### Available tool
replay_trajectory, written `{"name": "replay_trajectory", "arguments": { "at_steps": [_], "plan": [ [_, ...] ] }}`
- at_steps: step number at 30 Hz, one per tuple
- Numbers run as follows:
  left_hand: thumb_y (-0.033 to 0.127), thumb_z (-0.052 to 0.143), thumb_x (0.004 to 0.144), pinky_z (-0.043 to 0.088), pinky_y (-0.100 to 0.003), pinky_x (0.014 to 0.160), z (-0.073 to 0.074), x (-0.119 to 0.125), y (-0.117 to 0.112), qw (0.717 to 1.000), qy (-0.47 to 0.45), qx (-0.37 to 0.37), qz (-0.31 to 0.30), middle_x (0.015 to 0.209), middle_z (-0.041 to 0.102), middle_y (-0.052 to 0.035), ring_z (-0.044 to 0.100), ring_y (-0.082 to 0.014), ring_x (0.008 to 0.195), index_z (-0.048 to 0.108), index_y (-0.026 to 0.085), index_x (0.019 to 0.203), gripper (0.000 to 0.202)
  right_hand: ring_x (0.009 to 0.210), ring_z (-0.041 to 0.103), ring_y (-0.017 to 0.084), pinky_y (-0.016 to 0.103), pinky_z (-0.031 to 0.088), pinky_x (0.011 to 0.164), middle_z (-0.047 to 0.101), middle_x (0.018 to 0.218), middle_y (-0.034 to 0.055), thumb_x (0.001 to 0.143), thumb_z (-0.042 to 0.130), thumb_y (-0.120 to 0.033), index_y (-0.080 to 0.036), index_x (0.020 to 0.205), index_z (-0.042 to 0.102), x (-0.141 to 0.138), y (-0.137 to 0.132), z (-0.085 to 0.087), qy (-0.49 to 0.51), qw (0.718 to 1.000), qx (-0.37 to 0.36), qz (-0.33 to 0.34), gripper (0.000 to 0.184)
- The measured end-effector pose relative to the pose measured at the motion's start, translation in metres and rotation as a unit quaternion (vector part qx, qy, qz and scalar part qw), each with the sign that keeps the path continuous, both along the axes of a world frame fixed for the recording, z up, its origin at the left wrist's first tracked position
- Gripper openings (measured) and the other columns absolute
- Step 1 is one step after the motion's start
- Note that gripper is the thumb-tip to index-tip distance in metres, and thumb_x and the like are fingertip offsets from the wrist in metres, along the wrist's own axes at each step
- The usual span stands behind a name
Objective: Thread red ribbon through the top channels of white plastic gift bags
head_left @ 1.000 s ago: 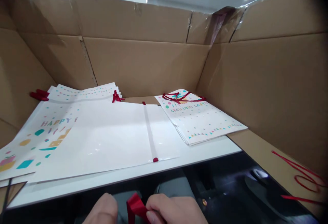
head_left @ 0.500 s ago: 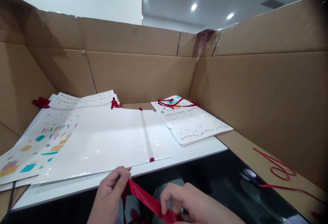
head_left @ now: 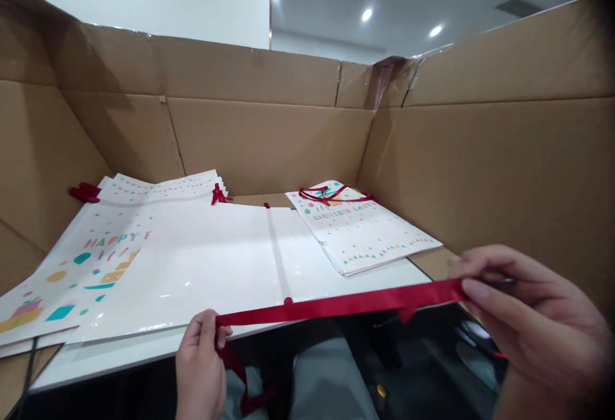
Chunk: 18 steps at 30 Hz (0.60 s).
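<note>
A red ribbon [head_left: 336, 305] is stretched flat between my two hands, just above the near edge of the white table [head_left: 120, 359]. My left hand [head_left: 200, 365] pinches its left end, and the loose tail hangs down below that hand. My right hand [head_left: 533, 324] pinches the ribbon's right end between thumb and fingers. Behind the ribbon lies a large flat white "HAPPY BIRTHDAY" gift bag [head_left: 187, 266], unfolded on the table.
A stack of folded gift bags [head_left: 365, 231] with red ribbon handles lies at the right back. More flat bags [head_left: 163, 186] are piled at the left back. Tall cardboard walls [head_left: 269, 132] enclose the table on three sides. My lap shows below the table.
My hands have moved apart, the right one far to the right and upward, pulling the ribbon out straight. Earlier it was bunched between both hands below the table edge.
</note>
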State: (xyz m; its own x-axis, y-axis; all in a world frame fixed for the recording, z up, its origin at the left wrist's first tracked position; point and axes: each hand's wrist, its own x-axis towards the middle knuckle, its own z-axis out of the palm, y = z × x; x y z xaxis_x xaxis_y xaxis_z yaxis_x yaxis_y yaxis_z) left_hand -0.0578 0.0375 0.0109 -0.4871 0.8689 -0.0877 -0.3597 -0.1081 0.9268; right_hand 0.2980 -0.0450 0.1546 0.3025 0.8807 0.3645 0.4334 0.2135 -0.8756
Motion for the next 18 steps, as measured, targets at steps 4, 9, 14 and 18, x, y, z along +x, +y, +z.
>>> {"name": "replay_trajectory", "arguments": {
  "at_steps": [4, 9, 14, 18],
  "plan": [
    [0.05, 0.071, 0.08, 0.052, -0.03, 0.081, 0.005, 0.012, -0.017, 0.951, 0.299, 0.051, -0.062, 0.089, 0.07, -0.006, 0.066, -0.0222, 0.089, 0.072, 0.019, 0.083, 0.031, 0.077, 0.057, 0.02, 0.032, 0.047, 0.062, 0.058, 0.091, 0.0065, 0.085, 0.069, -0.044, -0.036, 0.095, 0.059, -0.025, 0.012, 0.028, -0.038, 0.998, 0.056, -0.003, 0.016],
    [0.037, 0.067, 0.088, 0.045, -0.033, 0.107, 0.067, 0.046, -0.036, 0.91, 0.235, 0.2, -0.279, 0.13, 0.066, -0.0084, 0.06, -0.0232, 0.124, 0.067, 0.026, 0.123, 0.037, 0.072, 0.058, 0.014, 0.024, 0.049, 0.064, 0.061, 0.085, 0.0027, 0.085, 0.06, -0.022, -0.025, 0.097, 0.059, -0.08, 0.03, 0.045, -0.188, 0.952, -0.026, 0.239, 0.013],
    [0.046, 0.076, 0.081, 0.047, -0.019, 0.063, 0.109, 0.075, -0.024, 0.877, 0.034, 0.105, -0.468, 0.07, 0.063, -0.0012, 0.056, -0.0096, 0.064, 0.067, 0.015, 0.083, 0.032, 0.069, 0.055, 0.009, 0.02, 0.044, 0.063, 0.064, 0.083, -0.0018, 0.085, 0.055, -0.013, -0.022, 0.101, 0.057, -0.107, 0.046, 0.047, -0.23, 0.913, -0.065, 0.329, 0.019],
    [0.048, 0.077, 0.08, 0.037, -0.018, 0.055, 0.094, 0.068, -0.017, 0.905, 0.038, 0.068, -0.418, 0.063, 0.055, 0.001, 0.045, -0.007, 0.058, 0.062, 0.014, 0.077, 0.037, 0.075, 0.055, 0.011, 0.022, 0.047, 0.069, 0.062, 0.088, 0.0011, 0.087, 0.053, -0.014, -0.022, 0.103, 0.056, -0.092, 0.049, 0.044, -0.225, 0.928, -0.05, 0.294, 0.017]
  ]
}}
